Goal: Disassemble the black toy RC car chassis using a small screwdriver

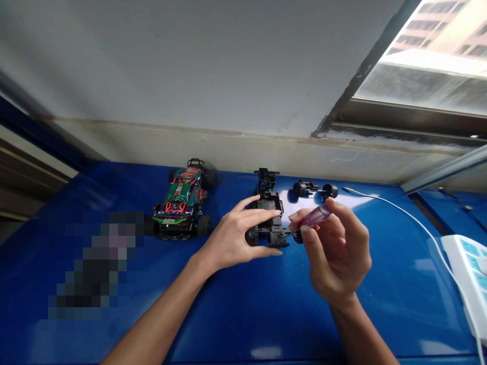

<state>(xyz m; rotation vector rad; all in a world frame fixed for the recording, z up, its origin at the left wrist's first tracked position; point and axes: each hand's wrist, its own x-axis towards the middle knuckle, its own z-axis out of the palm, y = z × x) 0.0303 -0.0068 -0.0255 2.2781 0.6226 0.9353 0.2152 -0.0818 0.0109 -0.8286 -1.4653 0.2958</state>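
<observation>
Chassis (268, 204) lengthwise toward wall (228, 76) (roughly)

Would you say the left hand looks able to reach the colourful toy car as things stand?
Probably yes: nothing visible stands between the left hand and the toy car, though that hand would likely have to leave the black car frame it is touching.

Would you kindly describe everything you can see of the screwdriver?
The screwdriver has a translucent purple-pink handle, apparently plastic, and a thin, metallic-looking shaft. It is held tilted by the thumb and fingers of the right hand, its handle end up to the right, its shaft slanting down leftward to the near end of the black chassis. Whether the tip sits in a screw is unclear.
</observation>
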